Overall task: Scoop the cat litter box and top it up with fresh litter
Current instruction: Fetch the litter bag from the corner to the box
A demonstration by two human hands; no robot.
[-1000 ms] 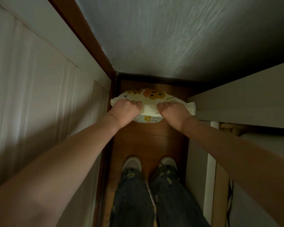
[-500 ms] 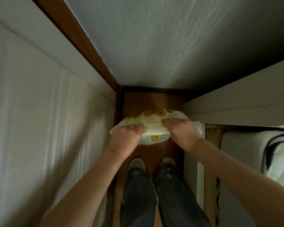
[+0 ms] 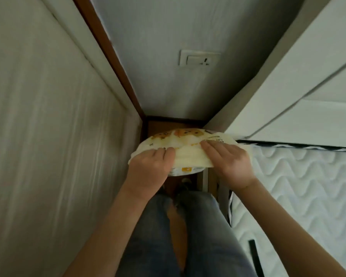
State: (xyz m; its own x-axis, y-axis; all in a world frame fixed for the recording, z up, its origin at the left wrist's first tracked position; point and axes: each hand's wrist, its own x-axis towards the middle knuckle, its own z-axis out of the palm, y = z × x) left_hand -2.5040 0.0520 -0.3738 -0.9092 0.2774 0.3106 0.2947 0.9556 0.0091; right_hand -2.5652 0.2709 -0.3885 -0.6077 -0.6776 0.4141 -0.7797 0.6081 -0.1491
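A person stands in a narrow gap between a wall and a bed (image 3: 300, 196), holding a bag of cat litter (image 3: 190, 154) in front of the knees. Its long axis runs left to right. The left hand (image 3: 150, 170) and right hand (image 3: 228, 162) each have a grip clamped on its near top edge, equally close.

A home bedroom: quilted mattress (image 3: 300, 196), wall socket (image 3: 199, 57), wooden floor (image 3: 158, 126).

A narrow wooden floor (image 3: 158, 126) runs between pale walls, a wall socket (image 3: 199, 57) ahead, a quilted mattress (image 3: 300, 192) rightward.
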